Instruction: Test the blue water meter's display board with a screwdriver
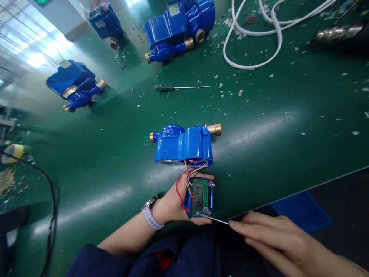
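Observation:
My left hand is closed around a small blue-edged circuit board with a display that reads "Err-19"; a red light glows beside the screen. Thin coloured wires run from the board into the blue water meter, which lies on the table just beyond, its brass threaded ends to either side. My right hand grips a screwdriver whose handle is hidden by the fingers. The metal shaft reaches to the lower edge of the board, near a screw corner.
A second screwdriver lies farther back. Several blue meters stand at the back and left. A white cable and a dark tool with a metal nozzle lie at the right. Yellow tape and a black cord are at the left.

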Demonstrator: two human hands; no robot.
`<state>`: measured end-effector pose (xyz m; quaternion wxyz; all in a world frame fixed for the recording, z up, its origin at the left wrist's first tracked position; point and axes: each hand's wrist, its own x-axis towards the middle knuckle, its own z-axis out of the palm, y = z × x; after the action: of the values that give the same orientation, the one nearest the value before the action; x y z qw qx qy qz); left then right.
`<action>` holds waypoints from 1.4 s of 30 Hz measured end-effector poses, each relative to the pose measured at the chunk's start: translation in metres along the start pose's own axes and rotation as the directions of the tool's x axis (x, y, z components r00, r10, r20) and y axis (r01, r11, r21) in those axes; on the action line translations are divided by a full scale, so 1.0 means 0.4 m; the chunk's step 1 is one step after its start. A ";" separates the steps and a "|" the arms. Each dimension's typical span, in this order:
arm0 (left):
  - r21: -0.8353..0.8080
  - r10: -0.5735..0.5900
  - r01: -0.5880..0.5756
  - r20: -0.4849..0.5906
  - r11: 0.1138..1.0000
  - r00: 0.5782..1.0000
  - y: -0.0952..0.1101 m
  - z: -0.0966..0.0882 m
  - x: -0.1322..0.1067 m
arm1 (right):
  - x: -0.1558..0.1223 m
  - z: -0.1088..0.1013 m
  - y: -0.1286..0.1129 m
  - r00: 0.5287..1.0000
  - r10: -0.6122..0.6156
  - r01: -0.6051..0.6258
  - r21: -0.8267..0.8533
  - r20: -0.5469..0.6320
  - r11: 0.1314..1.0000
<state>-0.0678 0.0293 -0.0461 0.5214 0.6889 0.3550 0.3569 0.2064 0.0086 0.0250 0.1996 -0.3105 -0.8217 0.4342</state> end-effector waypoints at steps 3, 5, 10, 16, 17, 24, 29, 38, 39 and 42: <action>0.025 0.002 -0.003 0.024 1.000 1.000 0.007 -0.005 0.001 | 0.022 -0.038 -0.010 0.996 -0.080 0.085 -0.134 0.049 0.987; 0.043 -0.014 0.012 0.059 0.999 0.998 0.012 -0.007 0.001 | 0.034 -0.052 -0.012 0.991 -0.108 0.122 -0.177 0.085 0.977; 0.042 -0.026 0.021 0.128 0.999 0.991 0.016 -0.011 0.003 | 0.049 -0.069 -0.017 0.975 -0.170 0.209 -0.329 0.144 0.921; 0.005 -0.090 0.090 0.121 0.996 0.989 0.008 -0.008 0.003 | 0.043 -0.058 -0.021 0.992 -0.089 0.107 -0.238 0.088 0.965; -0.001 -0.079 0.079 0.105 0.997 0.991 0.007 -0.007 0.004 | 0.036 -0.050 -0.017 0.998 -0.041 0.050 -0.184 0.052 0.982; -0.004 -0.084 0.084 0.089 0.996 0.992 -0.002 0.002 -0.002 | -0.003 0.009 0.013 0.988 0.154 -0.151 0.132 -0.009 0.980; 0.056 -0.021 0.022 -0.026 0.998 0.999 -0.006 0.002 0.004 | 0.013 0.006 -0.006 0.999 0.011 -0.008 0.069 -0.041 0.998; 0.270 -0.125 0.194 -0.253 0.943 0.959 0.024 0.026 0.113 | 0.013 -0.068 0.156 0.857 0.053 -0.230 -0.287 -0.513 0.930; 0.264 -0.139 0.212 -0.270 0.941 0.953 0.027 0.034 0.121 | 0.016 -0.075 0.188 0.847 0.031 -0.246 -0.339 -0.530 0.908; 0.254 -0.190 0.270 -0.298 0.929 0.936 0.044 0.050 0.122 | 0.037 -0.099 0.271 0.845 -0.053 -0.240 -0.466 -0.533 0.852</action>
<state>-0.0244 0.0583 -0.0273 0.4001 0.6567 0.5498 0.3262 0.2558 0.0887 -0.0434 0.3043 -0.5004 -0.8037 0.1057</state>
